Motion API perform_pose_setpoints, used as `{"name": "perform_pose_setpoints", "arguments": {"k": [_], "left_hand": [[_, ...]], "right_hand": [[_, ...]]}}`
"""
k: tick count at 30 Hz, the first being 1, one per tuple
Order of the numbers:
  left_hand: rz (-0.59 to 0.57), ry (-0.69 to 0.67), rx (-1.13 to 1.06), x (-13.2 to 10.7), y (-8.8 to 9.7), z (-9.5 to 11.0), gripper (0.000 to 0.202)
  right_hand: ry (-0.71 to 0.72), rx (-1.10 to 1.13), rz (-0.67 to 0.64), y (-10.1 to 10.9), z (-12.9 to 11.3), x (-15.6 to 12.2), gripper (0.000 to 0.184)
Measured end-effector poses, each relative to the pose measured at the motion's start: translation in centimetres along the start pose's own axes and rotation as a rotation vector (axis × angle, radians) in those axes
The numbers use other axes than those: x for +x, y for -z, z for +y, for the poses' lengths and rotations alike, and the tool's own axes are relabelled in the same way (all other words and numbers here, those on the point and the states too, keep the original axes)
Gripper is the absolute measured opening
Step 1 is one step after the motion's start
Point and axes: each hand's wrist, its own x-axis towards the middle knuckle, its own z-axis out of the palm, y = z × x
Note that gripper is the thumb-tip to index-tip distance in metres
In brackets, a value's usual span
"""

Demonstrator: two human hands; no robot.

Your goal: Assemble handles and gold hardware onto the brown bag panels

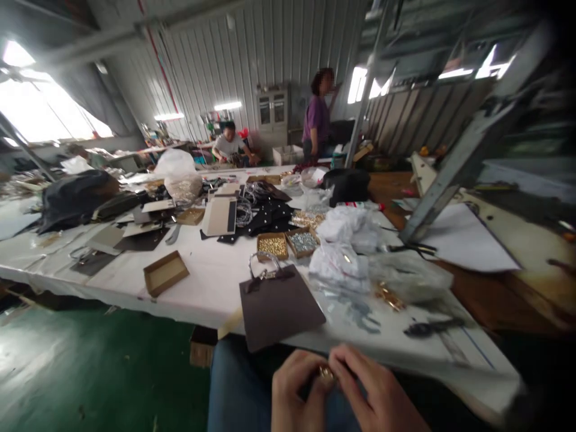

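Note:
Over my lap, just off the table's front edge, my left hand point(297, 384) is closed with a small gold-coloured metal fitting point(326, 373) between its fingers. My right hand point(364, 381) is closed too, its fingertips pinched against the fitting from the right. The fitting's exact kind is too small to make out. Beyond my hands, a dark brown panel point(281, 312) lies on the table with one corner over the edge. A handle-like clear loop point(265, 258) and silver hardware sit at its far end.
Small boxes hold gold pieces point(272, 245) and silver pieces point(303, 241). A cardboard tray point(166, 273) stands left. Plastic bags point(339, 264), gold fittings point(389, 297) and a dark tool point(432, 327) lie right. A slanted metal post point(468, 156) rises there. Two people point(316, 120) are farther back.

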Motion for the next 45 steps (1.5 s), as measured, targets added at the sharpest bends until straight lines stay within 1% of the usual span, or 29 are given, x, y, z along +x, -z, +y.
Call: {"name": "perform_pose_setpoints", "arguments": {"k": [2,4,7,10,13,16,22,25,29,34,39,42,45], "left_hand": [[0.023,0.004,-0.070,-0.5,-0.3,-0.5,0.025],[0.045,0.024,-0.106,-0.9,-0.5,-0.8,0.017],[0.069,0.047,-0.129,-1.4,-0.5,-1.2,0.012],[0.072,0.032,-0.138,-1.5,-0.5,-1.4,0.009],[0.085,0.008,-0.139,-1.4,-0.4,-1.5,0.009],[0.084,0.004,-0.143,-1.2,-0.4,-1.6,0.009],[0.069,-0.015,-0.144,-1.4,-0.4,-1.7,0.012],[0.046,-0.018,-0.126,-1.5,-0.2,-1.8,0.015],[0.044,-0.023,-0.099,-1.6,0.0,-2.0,0.014],[0.047,-0.059,-0.105,-1.5,0.0,-1.5,0.012],[0.037,-0.057,-0.110,-1.5,0.0,-1.1,0.013],[0.038,-0.070,-0.118,-1.7,0.0,-1.5,0.012],[0.033,-0.093,-0.143,-2.0,-0.1,-2.2,0.015]], "right_hand": [[-0.133,0.096,-0.112,0.0,0.4,-0.6,0.020],[-0.257,0.187,-0.168,0.1,0.6,-1.0,0.022],[-0.381,0.317,-0.167,0.3,0.5,-1.7,0.024],[-0.433,0.392,-0.137,0.4,0.4,-2.5,0.022],[-0.422,0.441,-0.133,0.5,0.5,-3.2,0.018],[-0.371,0.446,-0.121,0.6,0.5,-3.4,0.014],[-0.154,0.271,-0.119,1.0,0.2,-2.5,0.017],[-0.095,0.200,-0.101,0.9,0.1,-2.4,0.018],[-0.052,0.145,-0.090,0.4,0.2,-3.0,0.025],[-0.042,0.112,-0.108,0.1,0.3,-3.8,0.026],[-0.042,0.124,-0.091,0.4,-0.2,-3.7,0.026],[-0.118,0.191,-0.106,0.9,-0.2,-3.5,0.019],[-0.233,0.271,-0.154,1.5,0.2,-3.4,0.017]]}}
